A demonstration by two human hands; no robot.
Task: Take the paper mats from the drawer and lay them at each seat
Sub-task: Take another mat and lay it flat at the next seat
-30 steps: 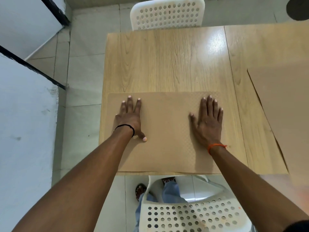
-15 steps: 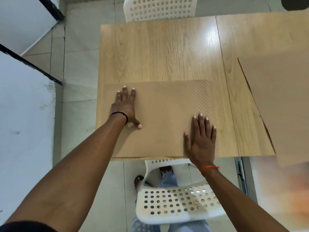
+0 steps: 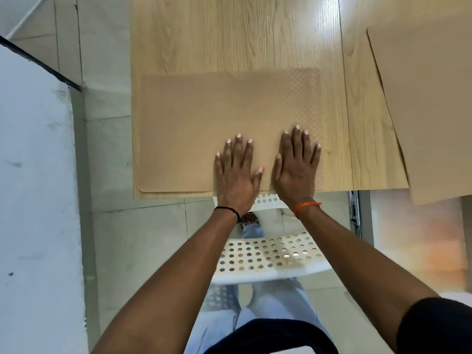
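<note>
A: Two things met the eye first, wall leftmost, then the paper mat flat on the table at its near edge. And your hands?

B: Your left hand and right hand pressed it side by side, fingers straight and spread. A second mat lay rightmost, above the white chair.

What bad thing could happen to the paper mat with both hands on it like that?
Both the left hand and right hand press flat near the paper mat's near right corner, by the table edge. A pull toward the white chair could slide the mat off. The far left part is not held, so it might skew or wrinkle.
</note>
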